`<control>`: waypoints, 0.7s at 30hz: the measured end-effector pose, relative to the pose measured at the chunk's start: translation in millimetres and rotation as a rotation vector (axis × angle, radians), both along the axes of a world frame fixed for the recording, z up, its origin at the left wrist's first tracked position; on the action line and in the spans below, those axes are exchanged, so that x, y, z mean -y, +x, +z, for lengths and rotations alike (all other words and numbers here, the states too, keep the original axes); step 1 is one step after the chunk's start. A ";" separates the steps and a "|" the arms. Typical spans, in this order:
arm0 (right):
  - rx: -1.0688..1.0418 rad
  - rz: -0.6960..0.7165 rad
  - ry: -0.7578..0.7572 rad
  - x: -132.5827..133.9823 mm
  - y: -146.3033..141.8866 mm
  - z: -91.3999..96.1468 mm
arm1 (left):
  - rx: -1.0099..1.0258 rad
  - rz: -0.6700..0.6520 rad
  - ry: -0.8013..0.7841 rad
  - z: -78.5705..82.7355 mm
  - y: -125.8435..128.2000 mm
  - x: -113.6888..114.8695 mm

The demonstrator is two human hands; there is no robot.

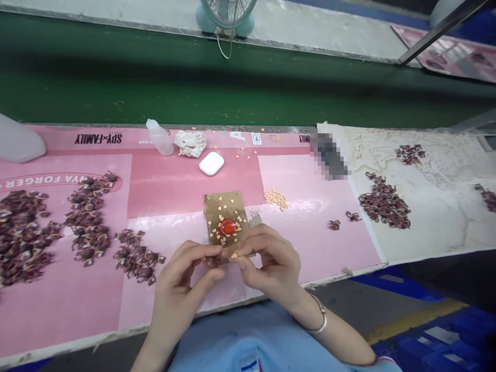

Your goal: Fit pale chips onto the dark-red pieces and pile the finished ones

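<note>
Between the thumb and fingers of my left hand is a small dark brown figure-like piece, partly covered by the fingertips. My right hand pinches a tiny cream-coloured triangular piece close beside it. Just beyond both hands lies a brown board with a small round red dish on it. Several tiny cream pieces are scattered around the dish. To the right of the board is a heap of more cream pieces.
Piles of dark brown pieces lie at left and right. Behind the board are a squeeze bottle, a crumpled cloth and a white case. A green strip and a fan lie farther back.
</note>
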State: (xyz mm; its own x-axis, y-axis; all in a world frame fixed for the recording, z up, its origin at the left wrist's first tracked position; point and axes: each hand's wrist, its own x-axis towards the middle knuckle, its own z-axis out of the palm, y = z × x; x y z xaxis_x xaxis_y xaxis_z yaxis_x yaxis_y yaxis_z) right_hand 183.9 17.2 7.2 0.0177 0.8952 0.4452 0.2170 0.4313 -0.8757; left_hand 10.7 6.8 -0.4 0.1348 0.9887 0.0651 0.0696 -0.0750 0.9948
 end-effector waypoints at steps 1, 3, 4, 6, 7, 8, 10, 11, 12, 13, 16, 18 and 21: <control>0.012 -0.008 0.003 0.2 -0.2 0.5 | -0.014 -0.012 0.009 0.7 0.2 -0.7; 0.032 -0.027 0.014 0.7 0.5 1.3 | -0.073 -0.026 0.032 2.7 0.4 -1.5; 0.047 -0.033 0.025 1.0 1.3 1.7 | -0.112 -0.024 0.050 3.9 0.2 -1.9; 0.089 -0.032 0.069 1.4 3.7 2.6 | -0.193 -0.001 0.112 6.8 -1.2 -3.0; 0.122 -0.026 0.099 1.5 5.2 3.4 | -0.227 0.003 0.144 8.5 -2.3 -3.7; 0.157 -0.020 0.127 1.6 6.8 4.4 | -0.246 -0.009 0.163 10.4 -3.7 -4.5; 0.223 -0.007 0.160 1.6 9.9 6.8 | -0.236 -0.095 0.136 14.4 -6.5 -5.6; 0.246 -0.001 0.165 1.6 11.2 8.1 | -0.210 -0.154 0.089 16.3 -7.9 -5.9; 0.264 0.006 0.164 1.5 12.3 9.3 | -0.177 -0.207 0.037 18.0 -9.1 -6.0; 0.276 0.016 0.162 1.4 13.2 10.3 | -0.143 -0.246 0.001 19.4 -10.2 -6.0; 0.303 0.053 0.170 1.3 14.1 11.3 | -0.096 -0.273 -0.001 20.9 -12.9 -4.7; 0.307 0.072 0.173 1.7 13.6 10.5 | -0.094 -0.280 0.012 20.1 -14.3 -3.1; 0.277 0.089 0.158 3.1 11.8 8.3 | -0.070 -0.292 -0.037 18.1 -15.7 0.0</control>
State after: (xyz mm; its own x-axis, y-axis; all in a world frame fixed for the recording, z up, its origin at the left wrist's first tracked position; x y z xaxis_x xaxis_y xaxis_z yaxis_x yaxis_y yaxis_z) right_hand 195.8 14.0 15.4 -0.1988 0.8071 0.5560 0.3929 0.5853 -0.7092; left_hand -4.9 6.8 17.6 0.4163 0.9092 0.0106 0.1193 -0.0662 0.9906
